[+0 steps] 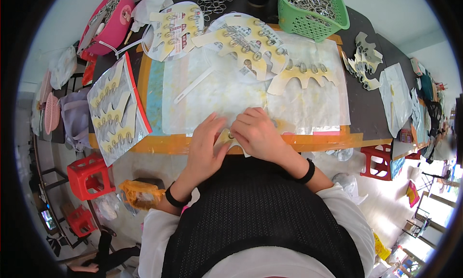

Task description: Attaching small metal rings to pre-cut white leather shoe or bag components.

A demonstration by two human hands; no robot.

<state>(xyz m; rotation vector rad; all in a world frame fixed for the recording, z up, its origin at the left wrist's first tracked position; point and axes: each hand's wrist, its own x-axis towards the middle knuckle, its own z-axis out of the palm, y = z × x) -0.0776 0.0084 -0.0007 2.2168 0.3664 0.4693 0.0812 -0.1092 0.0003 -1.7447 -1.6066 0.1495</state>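
Note:
At the near edge of the table, my left hand point(205, 145) grips the left side of a cream-yellow scalloped piece point(223, 139) between thumb and fingers. A small metal ring point(231, 134) shows on that piece. My right hand point(256, 135) is closed over its right part, fingertips pinched by the ring; what lies inside the pinch is hidden. Just beyond my hands lies a similar scalloped piece point(301, 80) with several metal rings along it. More ringed pieces rest on two round white fans, a left fan point(154, 37) and a middle fan point(212, 56).
A pink basket point(123, 25) and a green basket point(313, 30) of metal rings stand at the back. Ringed pieces lie on a red-edged plastic bag point(140, 109) at left. Scalloped pieces point(364, 61) are piled at right. Red stools point(90, 177) stand below the table.

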